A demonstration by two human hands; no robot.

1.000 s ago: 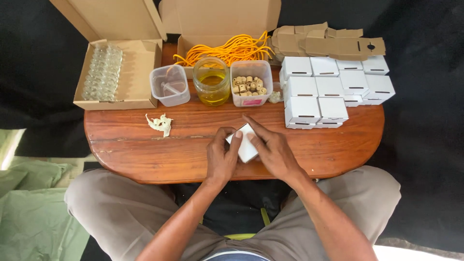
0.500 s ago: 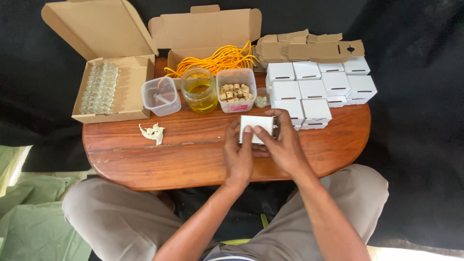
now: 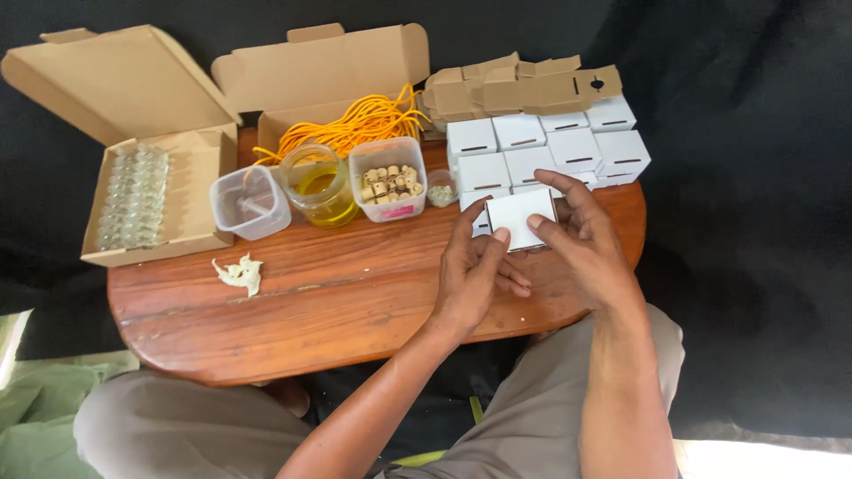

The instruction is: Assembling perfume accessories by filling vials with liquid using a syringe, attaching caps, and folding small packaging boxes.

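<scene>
Head view showed your left hand (image 3: 475, 270) and right hand (image 3: 581, 244) both pinching a small white box (image 3: 521, 218), fingers closed on its edges, above the table's (image 3: 293, 310) right end, just before the stacked white boxes (image 3: 532, 151) at the far right edge.

A small white cardboard box (image 3: 519, 217) is closed and tilted, its broad flat face turned up toward the camera. It sits above the table's right side, just before the stacked white boxes.
</scene>
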